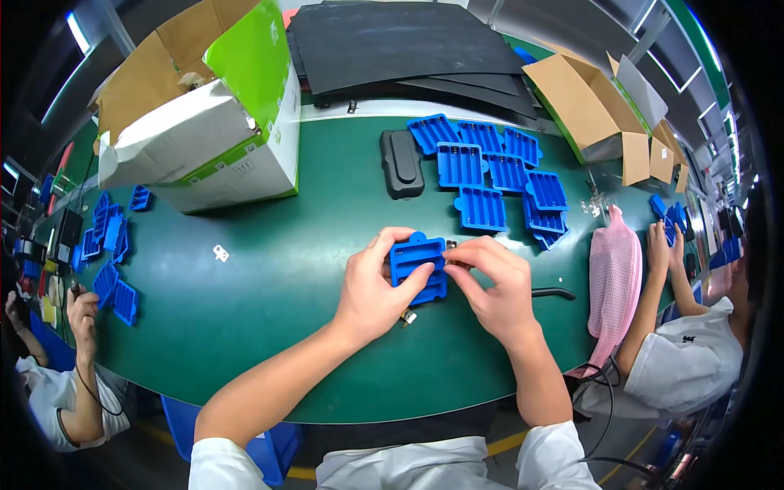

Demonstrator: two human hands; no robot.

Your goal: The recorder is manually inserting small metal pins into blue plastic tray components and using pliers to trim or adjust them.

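Note:
My left hand (pixel 367 294) grips a blue plastic battery holder (pixel 419 251) with several slots, its thumb lying across the front. At the holder's right edge my right hand (pixel 502 294) pinches its thumb and forefinger together at a small metal piece (pixel 451 245), probably a contact; the fingertips partly hide it. A small shiny metal part (pixel 409 316) shows on the table just below the holder. Beyond my hands lies a group of similar blue holders (pixel 482 209), some overlapping, beside a dark oblong case (pixel 402 165).
An open white-and-green carton (pixel 237 155) stands at the far left, a brown carton (pixel 588 102) at the far right. Black sheets (pixel 408 45) are stacked behind. A pink mesh bag (pixel 614 282) and black tube (pixel 554 292) lie right. Co-workers sit on both sides.

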